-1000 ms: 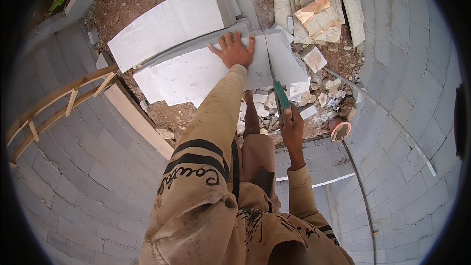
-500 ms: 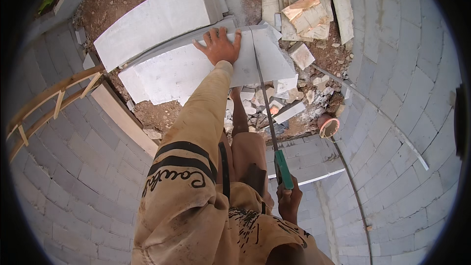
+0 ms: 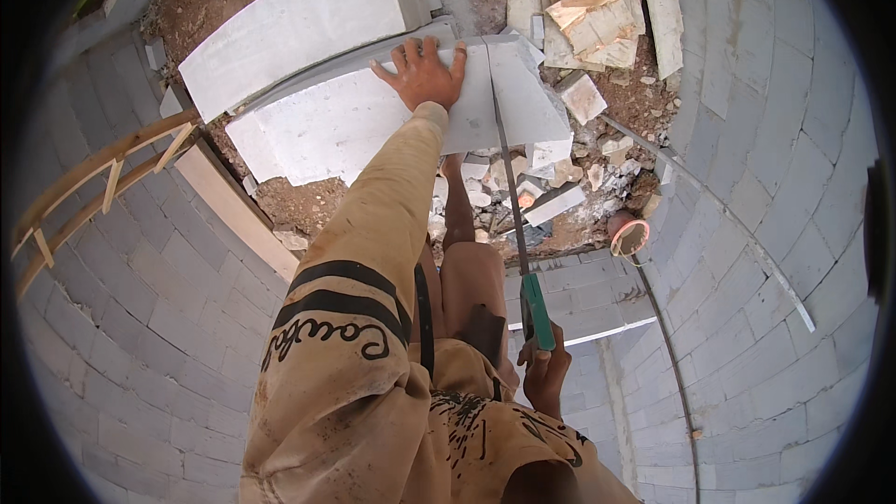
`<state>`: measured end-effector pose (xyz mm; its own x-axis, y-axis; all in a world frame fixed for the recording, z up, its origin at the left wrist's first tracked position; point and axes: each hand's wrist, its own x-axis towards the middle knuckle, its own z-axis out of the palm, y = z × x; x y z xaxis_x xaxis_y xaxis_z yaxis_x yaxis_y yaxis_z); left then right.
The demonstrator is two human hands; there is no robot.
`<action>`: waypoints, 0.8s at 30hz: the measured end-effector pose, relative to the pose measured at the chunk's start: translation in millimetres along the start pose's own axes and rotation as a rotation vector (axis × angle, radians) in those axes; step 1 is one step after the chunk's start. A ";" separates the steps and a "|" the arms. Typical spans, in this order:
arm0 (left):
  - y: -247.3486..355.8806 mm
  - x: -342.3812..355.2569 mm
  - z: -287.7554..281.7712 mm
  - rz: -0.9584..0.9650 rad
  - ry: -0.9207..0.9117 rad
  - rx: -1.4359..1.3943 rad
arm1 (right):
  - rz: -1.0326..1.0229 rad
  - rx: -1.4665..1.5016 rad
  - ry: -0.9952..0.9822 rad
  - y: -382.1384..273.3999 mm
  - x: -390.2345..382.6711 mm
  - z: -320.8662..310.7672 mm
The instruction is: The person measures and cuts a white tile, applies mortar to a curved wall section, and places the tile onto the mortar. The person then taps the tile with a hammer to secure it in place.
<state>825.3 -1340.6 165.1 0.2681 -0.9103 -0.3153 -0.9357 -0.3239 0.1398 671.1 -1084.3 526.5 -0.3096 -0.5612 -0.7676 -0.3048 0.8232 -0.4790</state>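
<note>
My left hand, fingers spread, rests on a long white block. The blade of a handsaw sits in a narrow cut near that block's right end and reaches back toward my body. Below, my right hand is wrapped around the saw's green handle. A second white block lies behind the first. My bare leg shows beneath the block edge.
Block walls curve around both sides. A wooden frame and plank are at left. Broken pieces lie below the block, boards at back right, a bucket and long bar at right.
The saw and my right hand moved well back toward my body from a second ago, then slightly forward since the middle frame. My left hand stays on the block; the view shifted slightly.
</note>
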 end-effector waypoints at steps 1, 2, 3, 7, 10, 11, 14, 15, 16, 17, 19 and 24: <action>0.2 -0.5 -0.2 0.021 0.028 -0.036 | -0.089 0.061 0.012 -8.0 29.4 8.3; -0.2 0.5 -1.4 0.015 0.022 -0.042 | -0.232 0.084 0.000 -12.4 75.6 24.5; 0.1 -0.8 -2.6 0.002 -0.016 -0.034 | -0.215 0.027 -0.010 -10.8 129.3 46.3; 0.7 2.8 -5.3 0.030 0.058 0.002 | -0.379 -0.072 0.049 13.8 220.7 87.6; -1.1 3.2 4.5 0.008 -0.007 0.051 | -0.143 0.047 0.030 28.8 96.4 41.6; -0.6 7.2 9.0 0.046 0.115 0.015 | -0.028 0.080 0.021 29.3 47.1 20.9; -6.5 1.7 15.7 0.039 0.069 0.016 | 0.071 0.082 -0.005 17.9 -14.8 -8.0; -7.0 0.3 15.9 0.058 0.085 -0.022 | -0.030 0.106 0.009 13.9 -1.4 -3.3; -7.6 -0.9 14.6 0.056 0.087 -0.024 | -0.045 0.131 -0.026 13.8 36.5 8.8; -7.2 -1.0 12.7 0.071 0.114 -0.023 | -0.048 0.113 -0.036 16.8 86.8 28.3; -5.9 -2.9 7.7 0.061 0.081 -0.009 | -0.218 0.125 -0.091 24.0 179.0 60.1; -1.1 4.2 2.5 0.061 0.070 -0.001 | -0.089 0.086 0.011 31.0 87.6 39.4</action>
<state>826.9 -1343.3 161.2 0.2262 -0.9440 -0.2402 -0.9505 -0.2678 0.1574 670.0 -1104.6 427.6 -0.2951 -0.6326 -0.7161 -0.2535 0.7744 -0.5796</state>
